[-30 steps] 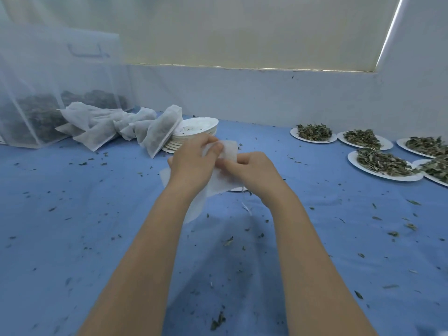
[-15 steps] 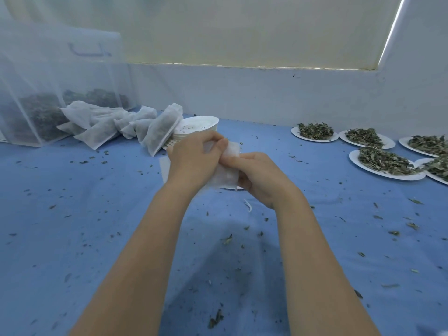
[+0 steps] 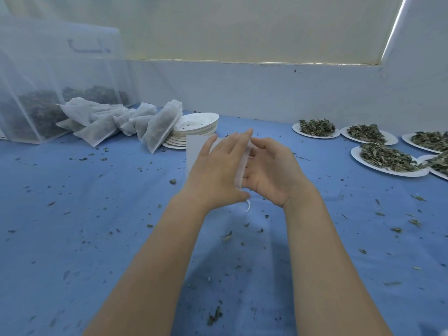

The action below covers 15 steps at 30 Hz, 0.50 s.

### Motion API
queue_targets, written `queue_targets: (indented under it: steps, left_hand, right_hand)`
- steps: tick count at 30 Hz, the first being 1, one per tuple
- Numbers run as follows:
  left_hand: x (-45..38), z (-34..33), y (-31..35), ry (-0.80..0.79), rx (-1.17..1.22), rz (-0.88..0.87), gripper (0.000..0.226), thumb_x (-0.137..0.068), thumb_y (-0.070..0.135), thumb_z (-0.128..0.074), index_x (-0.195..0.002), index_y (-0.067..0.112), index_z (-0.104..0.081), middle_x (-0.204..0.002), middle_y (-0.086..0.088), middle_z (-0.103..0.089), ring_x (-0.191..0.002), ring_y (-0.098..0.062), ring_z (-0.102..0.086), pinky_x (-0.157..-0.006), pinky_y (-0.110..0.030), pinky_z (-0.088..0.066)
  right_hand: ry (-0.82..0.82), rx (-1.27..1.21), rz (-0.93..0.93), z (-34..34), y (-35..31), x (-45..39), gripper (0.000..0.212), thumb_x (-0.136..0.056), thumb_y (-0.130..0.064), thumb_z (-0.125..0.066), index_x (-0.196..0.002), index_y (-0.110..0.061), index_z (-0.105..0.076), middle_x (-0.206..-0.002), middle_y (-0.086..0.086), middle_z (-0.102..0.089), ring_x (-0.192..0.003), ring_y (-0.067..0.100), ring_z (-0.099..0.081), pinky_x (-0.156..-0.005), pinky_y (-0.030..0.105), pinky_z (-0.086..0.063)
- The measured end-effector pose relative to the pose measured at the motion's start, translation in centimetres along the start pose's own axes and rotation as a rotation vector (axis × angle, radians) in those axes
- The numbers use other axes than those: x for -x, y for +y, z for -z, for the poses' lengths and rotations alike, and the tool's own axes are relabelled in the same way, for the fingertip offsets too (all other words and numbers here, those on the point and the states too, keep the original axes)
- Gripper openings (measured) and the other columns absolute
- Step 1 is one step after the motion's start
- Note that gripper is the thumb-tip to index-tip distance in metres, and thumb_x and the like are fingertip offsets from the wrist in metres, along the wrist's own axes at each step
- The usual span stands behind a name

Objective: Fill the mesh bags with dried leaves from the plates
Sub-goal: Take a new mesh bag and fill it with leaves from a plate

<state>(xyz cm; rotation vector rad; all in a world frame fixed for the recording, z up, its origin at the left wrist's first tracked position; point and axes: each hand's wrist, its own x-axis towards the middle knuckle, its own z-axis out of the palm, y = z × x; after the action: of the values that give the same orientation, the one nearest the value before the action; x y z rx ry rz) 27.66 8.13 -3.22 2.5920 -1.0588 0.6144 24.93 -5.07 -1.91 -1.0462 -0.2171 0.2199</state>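
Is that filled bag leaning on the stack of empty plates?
Touching. The head view shows the filled bag propped upright against the stack of empty plates, with no gap between them.

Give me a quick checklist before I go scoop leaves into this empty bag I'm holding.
1. Empty mesh bag in hand: ok, it sits between the left hand and right hand, fingers mostly straight.
2. Bag mouth open: cannot tell, the hands cover it.
3. Leaves available: ok, plates of dried leaves lie to the right on the blue table.
4. A free hand to scoop: not ok, both are on the bag.
5. Room for the finished bag: ok, filled bags lean against the stack of empty plates.
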Motion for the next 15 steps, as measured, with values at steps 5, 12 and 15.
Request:
queue_targets:
  steps: [5,12,15]
  left_hand:
    - [0.3,-0.2,-0.5,0.122,-0.035,-0.054,0.095,-0.063,-0.001,-0.058,-0.147,0.015,-0.018,-0.137,0.000,-0.041,-0.130,-0.017,-0.033,-0.115,-0.028,-0.007]
    - [0.5,-1.2,0.9,0.182,-0.027,-0.102,0.078,-0.058,0.004,-0.071,-0.132,0.001,-0.046,-0.118,-0.013,-0.057,-0.108,-0.033,-0.053,-0.097,-0.038,-0.037]
    - [0.8,-1.2,0.7,0.286,-0.066,-0.065,0.060,-0.053,-0.006,-0.068,-0.113,-0.004,-0.059,-0.096,-0.017,-0.062,-0.083,-0.037,-0.060,-0.075,-0.041,-0.050]
  right_hand:
    - [-0.066,0.039,-0.102,2.3,-1.5,1.6,0.075,-0.085,-0.062,-0.040,-0.121,0.001,-0.056,-0.119,0.018,-0.063,-0.109,0.032,-0.062,-0.086,0.043,-0.054]
    - [-0.180,-0.001,-0.169,1.5,-1.0,1.2,0.093,-0.084,-0.075,-0.028,-0.126,0.003,-0.053,-0.131,0.019,-0.055,-0.122,0.030,-0.053,-0.103,0.042,-0.042]
    - [-0.212,0.012,-0.174,0.3,-0.7,0.7,0.086,-0.086,-0.071,-0.026,-0.121,0.001,-0.057,-0.117,0.013,-0.065,-0.111,0.024,-0.061,-0.093,0.034,-0.051]
